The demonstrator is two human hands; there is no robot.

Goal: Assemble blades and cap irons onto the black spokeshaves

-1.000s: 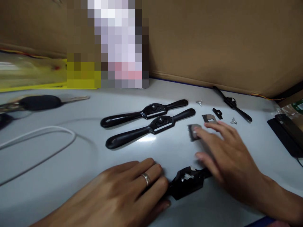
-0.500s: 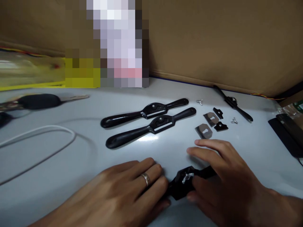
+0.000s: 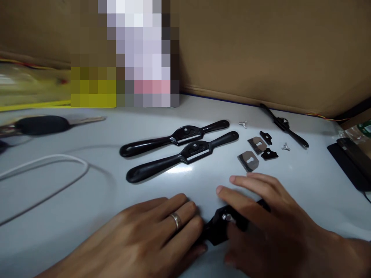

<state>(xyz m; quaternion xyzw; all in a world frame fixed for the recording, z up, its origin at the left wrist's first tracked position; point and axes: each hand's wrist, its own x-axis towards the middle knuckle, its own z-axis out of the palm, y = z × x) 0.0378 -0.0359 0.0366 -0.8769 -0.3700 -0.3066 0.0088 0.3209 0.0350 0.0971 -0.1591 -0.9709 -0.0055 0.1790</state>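
Black iron is what both hands meet on: a spokeshave [image 3: 222, 228] lying flat at the near edge of the pale desk [image 3: 87, 216]. The left hand [image 3: 150, 235] closes over one handle, seemingly pinning it steady. The right hand [image 3: 261, 220] curls over the middle, fingers loosely bent around its silver wing nut [image 3: 227, 218]; whether they pinch it, I cannot tell. Beyond, two spokeshaves [image 3: 179, 148] lie side by side, with loose blades [image 3: 252, 153] and clamps just right of them. No container shows.
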